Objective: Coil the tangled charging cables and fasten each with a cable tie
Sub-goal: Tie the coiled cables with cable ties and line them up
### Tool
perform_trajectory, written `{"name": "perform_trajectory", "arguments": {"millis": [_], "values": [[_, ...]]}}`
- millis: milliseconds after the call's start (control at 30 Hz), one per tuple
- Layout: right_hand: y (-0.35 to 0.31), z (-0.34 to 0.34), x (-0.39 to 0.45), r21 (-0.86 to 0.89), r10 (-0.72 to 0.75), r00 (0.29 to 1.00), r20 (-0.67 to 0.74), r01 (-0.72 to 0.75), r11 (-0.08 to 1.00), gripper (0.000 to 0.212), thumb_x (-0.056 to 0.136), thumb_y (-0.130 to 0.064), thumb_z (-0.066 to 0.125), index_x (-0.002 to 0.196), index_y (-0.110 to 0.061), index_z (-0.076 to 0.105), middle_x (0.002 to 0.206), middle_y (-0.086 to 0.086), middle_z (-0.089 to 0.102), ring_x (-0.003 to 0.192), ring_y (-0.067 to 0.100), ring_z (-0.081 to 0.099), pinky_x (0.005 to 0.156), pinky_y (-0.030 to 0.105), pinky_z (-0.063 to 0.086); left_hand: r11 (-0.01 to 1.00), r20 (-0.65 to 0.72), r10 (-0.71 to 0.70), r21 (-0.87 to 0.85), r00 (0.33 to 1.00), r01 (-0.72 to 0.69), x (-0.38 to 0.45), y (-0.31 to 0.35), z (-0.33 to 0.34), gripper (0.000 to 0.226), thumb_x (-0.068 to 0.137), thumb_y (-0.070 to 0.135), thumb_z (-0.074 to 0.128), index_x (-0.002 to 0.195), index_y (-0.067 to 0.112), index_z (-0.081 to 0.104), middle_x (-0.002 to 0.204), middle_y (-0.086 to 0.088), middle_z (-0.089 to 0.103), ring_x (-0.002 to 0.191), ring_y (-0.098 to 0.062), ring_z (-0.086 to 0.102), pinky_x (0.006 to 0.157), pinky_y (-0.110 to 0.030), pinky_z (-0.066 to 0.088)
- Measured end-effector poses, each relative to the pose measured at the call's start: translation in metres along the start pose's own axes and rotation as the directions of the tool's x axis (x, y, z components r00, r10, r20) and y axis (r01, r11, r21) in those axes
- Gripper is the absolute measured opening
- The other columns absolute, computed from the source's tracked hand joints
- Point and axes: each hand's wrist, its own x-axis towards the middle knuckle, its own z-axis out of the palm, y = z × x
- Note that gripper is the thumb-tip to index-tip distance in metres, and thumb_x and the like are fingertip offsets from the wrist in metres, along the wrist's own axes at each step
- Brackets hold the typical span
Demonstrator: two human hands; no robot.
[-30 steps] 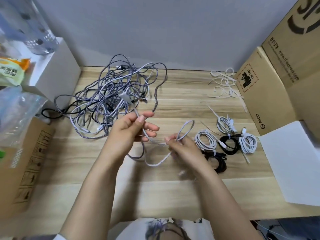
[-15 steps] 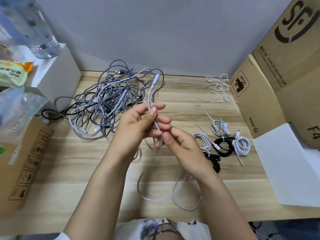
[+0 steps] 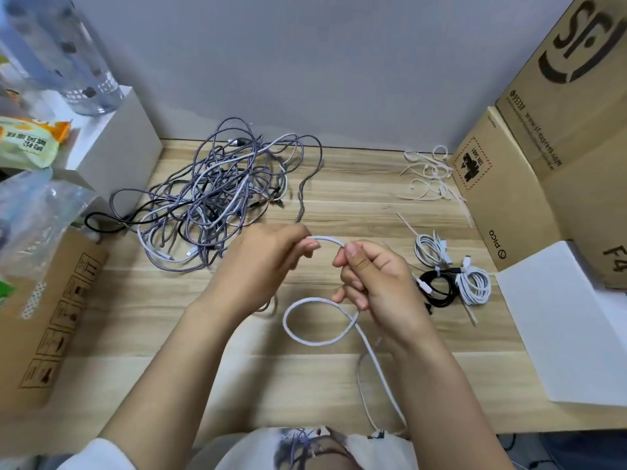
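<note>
The left hand (image 3: 268, 262) and the right hand (image 3: 373, 283) are raised over the middle of the bench (image 3: 339, 205), each pinching the same white cable (image 3: 319, 337). The left hand's curled fingers grip one end of a short arch of it, and the right thumb and forefinger clamp the other end, so the arch spans the gap between them. Below the right hand's curled fingers the cable drops into a single open loop, crosses itself, and trails toward the near edge of the bench.

Behind the left hand, well apart from it, lies the tangled heap of cables (image 3: 217, 195), grey braided, white and black strands knotted together. Just right of the right hand sit the finished coils (image 3: 451, 273): white ones and a black one, lying close together and touching. Farther back on the right is a loose scatter of white cable ties (image 3: 431, 178).

A cardboard box (image 3: 502, 184) stands at the right, printed "pico" and bearing a red-framed label reading "UN 3481"; the larger box (image 3: 573, 96) above it shows a web address, "www.sf-express.com". A white sheet (image 3: 563, 320) lies before them. At the left are a brown carton (image 3: 51, 317) with handling symbols, a white box (image 3: 112, 144) and a clear plastic bag (image 3: 34, 218).
</note>
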Motion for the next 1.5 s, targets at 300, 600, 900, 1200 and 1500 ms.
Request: {"name": "perform_trajectory", "arguments": {"millis": [300,600,900,1200,1500], "values": [[-0.004,-0.002,0.003,0.135,0.107,0.993,0.054,-0.113,0.984,0.027,0.077,-0.036,0.054,0.065,-0.012,0.056,0.045,-0.006,0.027,0.033,0.002,0.018,0.034,0.013,0.021,-0.196,0.464,-0.063,-0.874,0.883,0.445,-0.002,0.021,-0.003,0.035,0.094,0.032,0.047,0.062,0.02,0.057,0.046,0.01,0.028,0.043,-0.005,0.018,0.038,-0.014,0.023],[0.009,0.014,-0.007,-0.183,0.399,0.866,0.302,-0.358,0.915,0.033,0.101,-0.026,0.035,0.071,-0.015,0.039,0.048,-0.008,0.033,0.035,0.005,0.037,0.032,0.014,0.026,-0.695,0.343,0.121,-0.641,0.932,0.326,0.018,0.023,-0.013,0.044,0.097,0.016,0.046,0.134,-0.003,0.031,0.06,0.0,0.027,0.051,-0.01,0.024,0.049,-0.023,0.023],[0.004,0.026,-0.016,-0.27,0.397,0.838,0.374,-0.311,0.911,0.034,0.101,-0.026,0.038,0.068,-0.016,0.041,0.043,-0.008,0.037,0.045,0.011,0.026,0.036,0.013,0.018,-0.024,0.212,-0.426,-0.974,0.879,0.223,0.02,0.012,-0.001,0.015,0.102,0.009,0.028,0.094,0.007,0.041,0.063,0.0,0.065,0.036,0.001,0.036,0.035,-0.01,0.035],[-0.013,0.017,-0.018,-0.119,0.331,0.862,0.385,-0.309,0.944,0.036,0.09,-0.032,0.048,0.059,-0.013,0.05,0.04,-0.004,0.033,0.038,0.006,0.022,0.04,0.016,0.012,0.665,0.244,-0.144,-0.694,0.959,0.276,0.004,0.023,-0.016,0.056,0.099,0.01,0.032,0.147,0.021,0.006,0.087,-0.006,0.07,0.077,-0.015,0.071,0.07,-0.022,0.056],[-0.017,0.016,-0.016,-0.06,0.321,0.876,0.359,-0.322,0.945,0.037,0.09,-0.021,0.048,0.055,-0.01,0.047,0.039,-0.007,0.034,0.034,0.002,0.026,0.041,0.019,0.009,0.693,0.469,-0.099,-0.601,0.878,0.399,0.001,0.023,-0.023,0.047,0.098,0.014,0.042,0.143,0.007,0.03,0.098,0.011,0.07,0.09,0.005,0.064,0.083,-0.012,0.047]]}}
